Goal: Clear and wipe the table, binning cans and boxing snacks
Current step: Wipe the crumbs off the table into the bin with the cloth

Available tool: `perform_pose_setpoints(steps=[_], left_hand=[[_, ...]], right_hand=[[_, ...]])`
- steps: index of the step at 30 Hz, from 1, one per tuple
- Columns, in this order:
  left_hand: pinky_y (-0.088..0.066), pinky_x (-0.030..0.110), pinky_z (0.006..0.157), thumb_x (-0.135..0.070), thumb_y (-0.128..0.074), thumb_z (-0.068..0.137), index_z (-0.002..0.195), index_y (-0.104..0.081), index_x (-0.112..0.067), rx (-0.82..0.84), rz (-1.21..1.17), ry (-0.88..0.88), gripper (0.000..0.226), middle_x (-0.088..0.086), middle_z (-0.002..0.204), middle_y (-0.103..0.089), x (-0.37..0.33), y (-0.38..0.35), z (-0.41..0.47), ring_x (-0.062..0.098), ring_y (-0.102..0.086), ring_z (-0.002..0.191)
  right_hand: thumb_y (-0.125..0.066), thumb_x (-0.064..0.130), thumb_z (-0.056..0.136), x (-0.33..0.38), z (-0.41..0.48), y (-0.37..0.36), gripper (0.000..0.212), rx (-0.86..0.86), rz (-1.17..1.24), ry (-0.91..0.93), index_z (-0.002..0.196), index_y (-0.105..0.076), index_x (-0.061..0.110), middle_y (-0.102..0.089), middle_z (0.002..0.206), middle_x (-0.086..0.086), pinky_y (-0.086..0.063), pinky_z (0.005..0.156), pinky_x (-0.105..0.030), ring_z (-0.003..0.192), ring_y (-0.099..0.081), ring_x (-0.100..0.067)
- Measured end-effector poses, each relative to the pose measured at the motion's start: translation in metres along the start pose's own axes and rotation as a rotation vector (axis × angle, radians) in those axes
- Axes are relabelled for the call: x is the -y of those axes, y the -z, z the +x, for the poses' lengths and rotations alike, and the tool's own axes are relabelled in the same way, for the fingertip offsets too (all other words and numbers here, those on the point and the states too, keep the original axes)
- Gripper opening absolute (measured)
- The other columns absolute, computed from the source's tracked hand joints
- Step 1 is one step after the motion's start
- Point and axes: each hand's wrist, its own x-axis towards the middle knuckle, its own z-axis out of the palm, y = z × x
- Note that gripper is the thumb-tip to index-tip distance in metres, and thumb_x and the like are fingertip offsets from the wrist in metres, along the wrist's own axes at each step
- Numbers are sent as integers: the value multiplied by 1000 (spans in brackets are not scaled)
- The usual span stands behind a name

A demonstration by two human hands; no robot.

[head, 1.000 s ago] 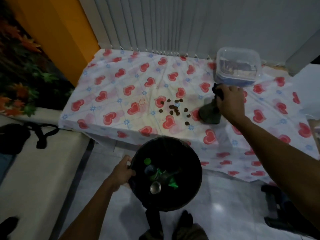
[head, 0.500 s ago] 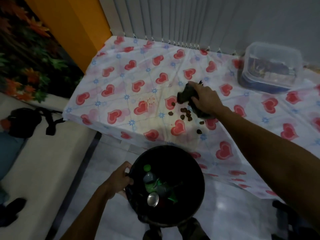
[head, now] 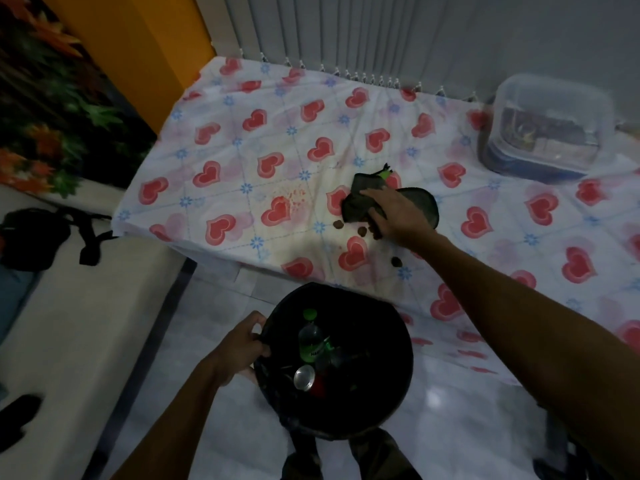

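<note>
I see a dim room with a glossy white tiled floor (head: 460, 420) catching a small glare. Grey vertical blinds (head: 363, 32) hang along the far wall, beside an orange wall panel (head: 138, 46). To the left, a dark fabric printed with orange and green leaves (head: 45, 109) hangs above a cream cushioned bench (head: 79, 323), where a black strapped bag (head: 31, 237) rests.
</note>
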Motion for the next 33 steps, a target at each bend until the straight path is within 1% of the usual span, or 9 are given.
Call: perform_pose_setpoints(steps=[5, 11, 13, 16, 18, 21, 24, 28, 33], left_hand=[[-61, 50, 59, 9, -57, 81, 105, -54, -11, -11, 22, -19, 32, 21, 94, -70, -4, 6, 6, 36, -69, 84], [-62, 53, 61, 9, -57, 80, 104, -54, -11, -7, 39, -32, 32, 22, 98, -69, -4, 9, 10, 35, -68, 84], [-62, 53, 61, 10, -56, 80, 103, -54, -13, -1, 41, -39, 32, 24, 100, -69, -3, 10, 10, 39, -68, 87], [-61, 53, 59, 10, -56, 79, 99, -54, -15, -8, 40, -38, 32, 26, 101, -67, -1, 10, 11, 39, -68, 88], [-61, 55, 60, 9, -57, 79, 96, -54, -16, -15, 45, -37, 30, 26, 101, -67, 1, 9, 12, 39, -67, 88], [-61, 54, 59, 8, -58, 79, 96, -53, -15, -19, 46, -36, 30, 25, 99, -68, 3, 8, 12, 36, -67, 85], [-60, 47, 57, 10, -58, 81, 104, -52, -11, -12, 43, -35, 31, 24, 99, -68, 4, 7, 11, 34, -66, 84], [-55, 38, 51, 12, -58, 80, 106, -51, -7, -6, 43, -48, 34, 20, 87, -65, 5, 6, 11, 30, -63, 73], [-52, 35, 48, 14, -58, 79, 107, -49, -5, -6, 41, -64, 35, 20, 80, -64, 7, 9, 11, 29, -61, 68]], right_hand=[[-53, 25, 101, 14, -27, -12, 43, -6, 34, 70, 143, -53, 20, -59, 140, -7, -37, 109, -34, 128, -52, -26], [-57, 20, 98, 30, -75, -29, 42, -38, 62, 150, 139, -58, 15, -63, 135, -8, -44, 105, -34, 124, -57, -25], [-58, 21, 98, 37, -92, -32, 40, -28, 96, 144, 138, -59, 17, -64, 133, -5, -42, 103, -23, 122, -58, -20], [-59, 21, 99, 48, -124, -42, 39, -50, 127, 151, 137, -59, 17, -65, 131, -3, -28, 102, -4, 120, -56, -15], [-57, 24, 100, 57, -143, -48, 38, -70, 100, 164, 138, -58, 20, -63, 133, -1, -26, 109, -7, 124, -55, -14], [-51, 30, 102, 70, -166, -59, 39, -70, 89, 155, 141, -55, 25, -61, 138, 1, -35, 112, -24, 129, -53, -14], [-45, 33, 105, 86, -192, -73, 40, -15, 137, 163, 144, -52, 25, -60, 140, 3, -37, 113, -23, 128, -55, -13], [-43, 28, 105, 109, -220, -93, 41, 32, 229, 159, 145, -51, 22, -58, 142, 1, -33, 113, -17, 129, -53, -12], [-44, 20, 106, 124, -198, -55, 37, -127, 376, 5, 142, -53, 25, -60, 137, 9, -33, 105, -9, 123, -50, 4]])
